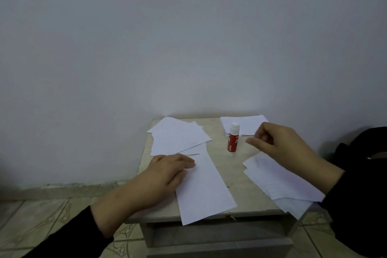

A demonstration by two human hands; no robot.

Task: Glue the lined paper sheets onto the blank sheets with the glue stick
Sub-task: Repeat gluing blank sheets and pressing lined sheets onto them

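A plain pale wall (188, 37) fills most of the view, meeting a patterned tile floor (41, 213) on which stands a small low table (236, 176) with a worn, marbled top and a drawer front below.

On the table, a long white sheet (206, 190) lies flat under the left hand (165, 170), running from its fingertips toward the near edge and overhanging it slightly. That hand rests palm down with straight fingers pressing the sheet's far left corner; it grasps nothing. Just beyond its fingers sits a fanned pile of white sheets (178, 136), some showing faint lines.

The right hand (278, 142) hovers above the table with fingers curled inward and the index tip extended; the blur makes it impossible to tell whether anything is pinched between them. Beneath its wrist and forearm lies a loose stack of faintly lined sheets (278, 182), spilling past the table's right corner. Behind its knuckles is another stack of white paper (245, 124).

The glue stick (232, 139), red with a white cap on, stands upright just left of the right hand's fingertips, untouched, between the two hands.

A dark bag (364, 144) sits beyond the right sleeve.
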